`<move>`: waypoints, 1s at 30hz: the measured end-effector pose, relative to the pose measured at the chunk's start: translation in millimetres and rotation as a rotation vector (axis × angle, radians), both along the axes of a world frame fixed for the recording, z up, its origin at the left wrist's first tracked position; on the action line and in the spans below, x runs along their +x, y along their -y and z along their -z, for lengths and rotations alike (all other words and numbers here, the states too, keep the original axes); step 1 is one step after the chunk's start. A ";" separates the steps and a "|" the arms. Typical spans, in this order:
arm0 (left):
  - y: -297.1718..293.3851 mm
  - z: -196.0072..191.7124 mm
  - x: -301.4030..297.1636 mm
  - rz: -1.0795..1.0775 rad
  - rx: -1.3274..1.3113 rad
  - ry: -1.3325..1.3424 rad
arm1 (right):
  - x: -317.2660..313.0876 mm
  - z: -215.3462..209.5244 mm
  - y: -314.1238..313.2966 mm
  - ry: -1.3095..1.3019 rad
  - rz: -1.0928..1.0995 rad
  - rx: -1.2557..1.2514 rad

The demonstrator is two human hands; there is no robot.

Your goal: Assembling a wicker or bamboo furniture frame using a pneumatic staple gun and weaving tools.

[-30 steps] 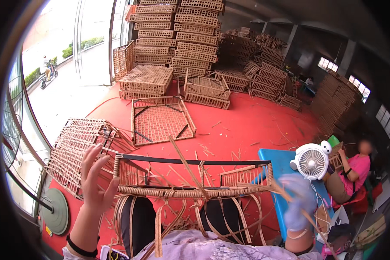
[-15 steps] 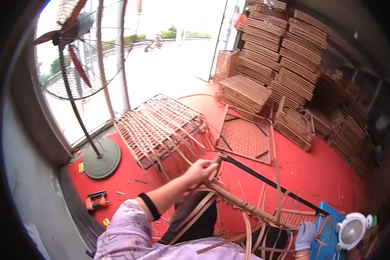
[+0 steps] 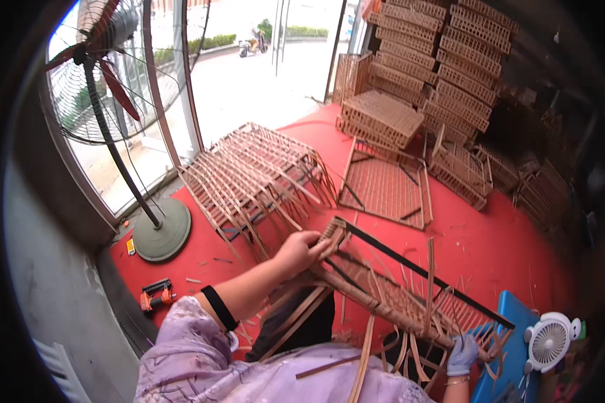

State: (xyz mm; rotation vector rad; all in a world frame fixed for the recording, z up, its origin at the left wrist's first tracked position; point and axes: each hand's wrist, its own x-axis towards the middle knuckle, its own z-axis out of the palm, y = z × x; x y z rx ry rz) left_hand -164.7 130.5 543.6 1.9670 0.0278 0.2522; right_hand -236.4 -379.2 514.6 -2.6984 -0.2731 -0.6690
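The bare left hand [image 3: 297,252] curls in a grip while the gloved right hand [image 3: 462,354] sits lower.

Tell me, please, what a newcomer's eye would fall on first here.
Probably the bright red floor filling the middle, then the tall stacks of brown woven rectangular trays at the upper right. Below centre, the bare left hand grips a brown wicker frame with a black bar.

Left grip [image 3: 300,254]: basket [image 3: 255,168] ahead | right grip [image 3: 462,354]: blue table [image 3: 519,309] beside | room: floor [image 3: 501,245] beyond frame [image 3: 356,291]
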 end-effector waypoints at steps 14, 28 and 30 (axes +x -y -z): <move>23.3 -11.3 -22.3 0.025 -0.067 0.009 | -2.2 -0.3 22.7 0.059 0.025 0.034; 27.1 -15.4 55.4 0.034 -0.465 0.047 | 106.2 -53.9 40.6 0.172 0.016 -0.156; 26.3 -68.6 76.4 0.064 -0.517 0.022 | 142.7 -88.2 61.1 0.262 -0.039 -0.168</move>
